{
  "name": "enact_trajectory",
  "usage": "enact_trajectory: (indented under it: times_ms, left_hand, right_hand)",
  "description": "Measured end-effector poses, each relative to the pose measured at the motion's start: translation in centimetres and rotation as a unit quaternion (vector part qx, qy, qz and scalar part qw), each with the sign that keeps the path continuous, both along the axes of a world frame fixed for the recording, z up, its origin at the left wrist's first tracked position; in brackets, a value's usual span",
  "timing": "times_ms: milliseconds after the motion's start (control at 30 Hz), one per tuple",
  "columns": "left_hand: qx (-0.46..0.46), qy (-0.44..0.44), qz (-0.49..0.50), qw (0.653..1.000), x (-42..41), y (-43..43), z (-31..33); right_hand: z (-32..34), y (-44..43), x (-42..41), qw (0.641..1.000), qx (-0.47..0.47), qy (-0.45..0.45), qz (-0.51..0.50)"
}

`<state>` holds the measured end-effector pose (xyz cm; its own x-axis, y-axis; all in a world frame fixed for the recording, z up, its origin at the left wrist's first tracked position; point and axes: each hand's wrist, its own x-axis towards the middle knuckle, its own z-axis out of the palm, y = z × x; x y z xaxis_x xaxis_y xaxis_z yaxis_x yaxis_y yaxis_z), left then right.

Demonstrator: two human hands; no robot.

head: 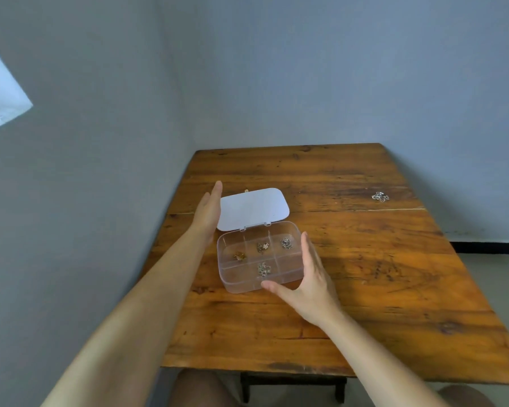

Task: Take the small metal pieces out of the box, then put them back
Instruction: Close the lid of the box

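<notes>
A clear plastic compartment box [235, 286] lies on the wooden table, its white lid [253, 208] swung open behind it. Small metal pieces sit in several compartments: gold ones [239, 255] at the left, silver ones in the middle [262, 247], at the back right [286, 242] and in the front middle [263, 269]. A small pile of silver rings [380, 196] lies on the table far to the right. My left hand [208, 211] is flat and open beside the lid's left edge. My right hand [307, 284] is open at the box's front right corner, thumb along the front wall.
The wooden table [365, 289] stands in a corner, with a grey wall close on the left and behind. A tiny metal piece [246, 190] lies just behind the lid. My knees show below the table's near edge.
</notes>
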<state>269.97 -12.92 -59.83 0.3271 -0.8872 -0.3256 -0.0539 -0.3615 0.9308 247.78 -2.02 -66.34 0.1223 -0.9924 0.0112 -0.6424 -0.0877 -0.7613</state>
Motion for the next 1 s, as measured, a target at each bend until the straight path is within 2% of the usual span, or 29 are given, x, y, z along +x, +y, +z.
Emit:
enact_trajectory:
  times_ms: [200, 300, 400, 533, 700, 867, 1000]
  left_hand:
    - [-0.002, 0.023, -0.007, 1.0, 1.3, -4.5, -2.7]
    - [-0.036, 0.024, -0.01, 0.999, 1.2, -3.0, -0.6]
    - [-0.096, -0.02, -0.014, 0.995, -0.1, -0.2, 2.3]
    - [-0.141, -0.09, -0.029, 0.986, 0.0, 2.3, 2.2]
    - [-0.205, -0.065, -0.04, 0.976, -1.0, 6.9, 3.5]
    - [-0.211, -0.071, -0.05, 0.974, -1.5, 9.6, 3.1]
    - [-0.204, -0.093, -0.056, 0.973, -2.1, 11.7, 2.7]
  right_hand:
    - [0.0, 0.0, 0.0, 1.0, -0.004, -0.002, -0.005]
    - [0.0, -0.1, 0.0, 1.0, 0.005, -0.013, -0.011]
    - [0.0, 0.0, 0.1, 1.0, 0.003, -0.024, -0.012]
    - [0.3, 0.0, 0.2, 0.999, 0.021, -0.031, -0.014]
    - [1.9, -1.3, -0.7, 0.98, 0.094, -0.174, -0.005]
    - [7.3, -4.6, -0.1, 0.979, 0.026, -0.2, -0.031]
    - [9.2, -4.7, 0.8, 0.987, -0.002, -0.157, 0.014]
